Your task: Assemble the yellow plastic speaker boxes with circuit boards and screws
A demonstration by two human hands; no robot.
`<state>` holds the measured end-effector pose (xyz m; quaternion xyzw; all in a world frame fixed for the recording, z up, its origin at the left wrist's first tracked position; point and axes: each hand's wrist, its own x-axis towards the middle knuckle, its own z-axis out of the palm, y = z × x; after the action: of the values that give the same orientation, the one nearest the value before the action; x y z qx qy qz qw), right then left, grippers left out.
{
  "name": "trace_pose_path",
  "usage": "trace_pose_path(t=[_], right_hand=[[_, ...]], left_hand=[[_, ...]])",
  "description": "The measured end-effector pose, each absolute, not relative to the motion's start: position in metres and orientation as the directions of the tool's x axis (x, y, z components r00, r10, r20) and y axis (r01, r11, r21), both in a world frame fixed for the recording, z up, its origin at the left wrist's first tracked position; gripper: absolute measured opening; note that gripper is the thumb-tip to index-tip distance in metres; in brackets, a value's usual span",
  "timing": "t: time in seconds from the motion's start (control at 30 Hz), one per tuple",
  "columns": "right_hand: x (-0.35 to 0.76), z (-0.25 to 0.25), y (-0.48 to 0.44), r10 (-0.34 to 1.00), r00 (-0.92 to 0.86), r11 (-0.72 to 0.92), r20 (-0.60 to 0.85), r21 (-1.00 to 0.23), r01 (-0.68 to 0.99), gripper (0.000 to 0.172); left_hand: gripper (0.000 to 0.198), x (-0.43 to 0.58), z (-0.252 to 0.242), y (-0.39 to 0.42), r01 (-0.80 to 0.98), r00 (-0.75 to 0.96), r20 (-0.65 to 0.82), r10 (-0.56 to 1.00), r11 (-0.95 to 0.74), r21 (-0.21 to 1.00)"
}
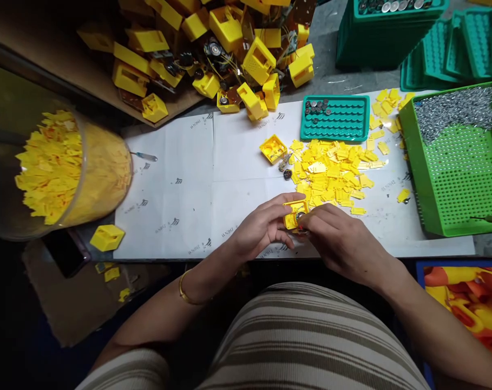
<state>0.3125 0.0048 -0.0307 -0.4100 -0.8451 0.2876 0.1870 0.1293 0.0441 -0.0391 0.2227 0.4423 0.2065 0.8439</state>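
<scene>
My left hand is closed around a small yellow plastic housing with its hollow side up, near the table's front edge. A round metallic part shows inside the housing. My right hand reaches to the housing's right side, thumb and fingers pinched there; what they grip is hidden. Just beyond lies a pile of flat yellow plastic pieces. Another open yellow housing rests behind my left hand, with a small dark round part near it.
A teal tray holds several button cells. At right stands a green basket of metal screws. A tub of yellow pieces lies left, with a screwdriver beside it. Yellow housings with wires spill from a cardboard box.
</scene>
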Motion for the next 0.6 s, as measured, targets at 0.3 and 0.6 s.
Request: trace_pose_path(t=[0.3, 0.6], right_hand=[[0.321, -0.022, -0.001, 0.845, -0.531, 0.403, 0.064, -0.73, 0.552, 0.029], [0.327, -0.027, -0.007, 0.881, -0.463, 0.332, 0.1, -0.827, 0.453, 0.015]], left_hand=[[0.04, 0.129, -0.032, 0.04, -0.087, 0.517, -0.647, 0.56, 0.787, 0.611], [0.05, 0.126, -0.028, 0.035, -0.056, 0.58, -0.599, 0.552, 0.76, 0.647]])
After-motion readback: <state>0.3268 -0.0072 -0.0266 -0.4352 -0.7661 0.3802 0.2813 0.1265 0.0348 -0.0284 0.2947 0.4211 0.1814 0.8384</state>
